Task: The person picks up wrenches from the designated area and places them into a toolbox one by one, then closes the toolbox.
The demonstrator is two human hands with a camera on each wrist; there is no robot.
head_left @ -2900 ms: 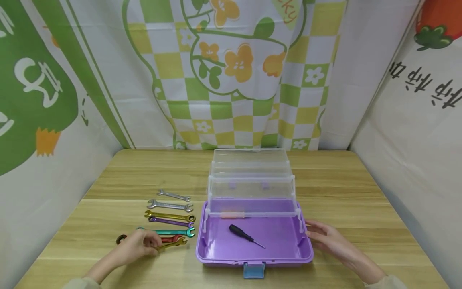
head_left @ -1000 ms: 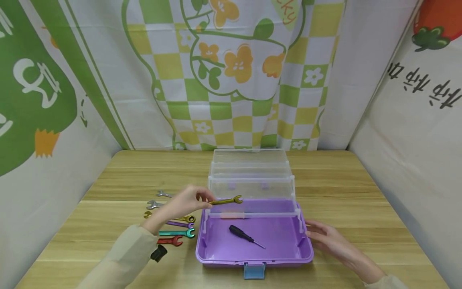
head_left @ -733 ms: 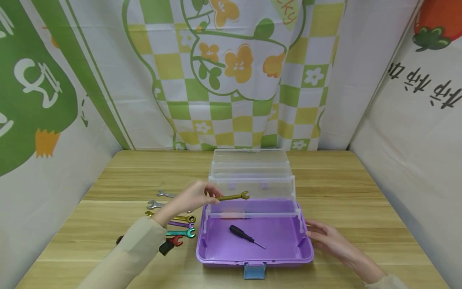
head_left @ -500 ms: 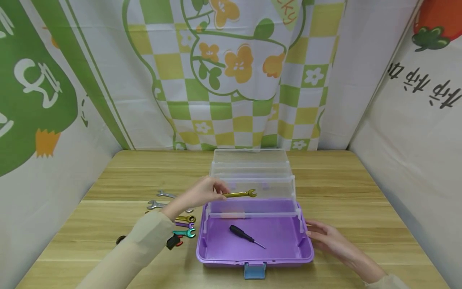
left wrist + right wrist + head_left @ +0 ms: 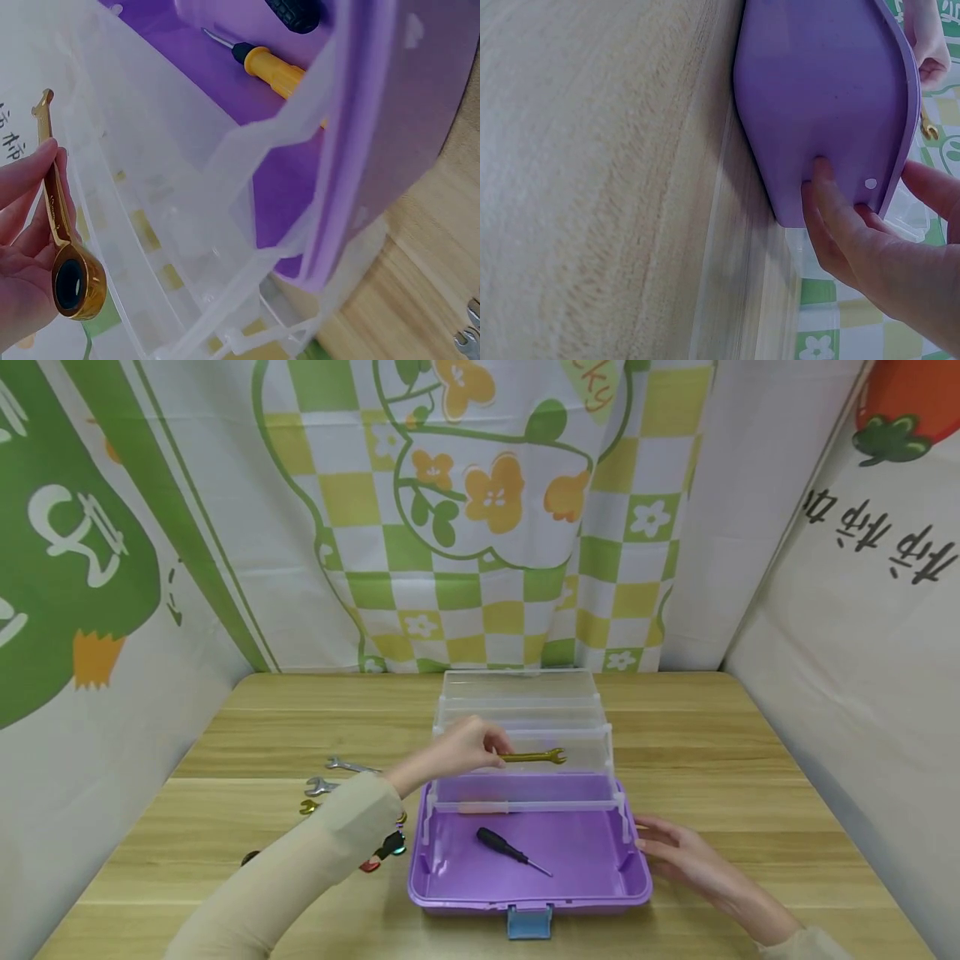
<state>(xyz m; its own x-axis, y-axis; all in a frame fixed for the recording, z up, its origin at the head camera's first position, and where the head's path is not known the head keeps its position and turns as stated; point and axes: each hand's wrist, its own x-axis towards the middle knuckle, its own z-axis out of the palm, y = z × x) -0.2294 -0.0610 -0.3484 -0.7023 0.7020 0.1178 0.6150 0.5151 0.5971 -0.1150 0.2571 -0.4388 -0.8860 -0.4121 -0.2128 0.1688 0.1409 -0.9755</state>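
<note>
My left hand (image 5: 472, 745) pinches a gold ratchet wrench (image 5: 534, 757) between thumb and fingers, above the clear trays (image 5: 525, 739) of an opened purple toolbox (image 5: 585, 843). The left wrist view shows the wrench's ring end (image 5: 79, 285) near the palm and its open end pointing away. My right hand (image 5: 697, 868) rests at the toolbox's right side. In the right wrist view its fingers (image 5: 840, 214) lie against the outer wall, with the thumb near the rim. Inside lie a black-handled screwdriver (image 5: 501, 843) and a yellow-handled screwdriver (image 5: 274, 71).
Left of the toolbox several wrenches lie on the wooden table (image 5: 652, 735): silver ones (image 5: 320, 786), a gold one (image 5: 309, 807) and a red one (image 5: 369, 865), partly hidden by my left sleeve. A blue latch (image 5: 528, 922) hangs at the toolbox front.
My left hand has picked the gold ratchet wrench up from the front of the row and carried it up and rightward over the trays. The right hand has stayed in place.
</note>
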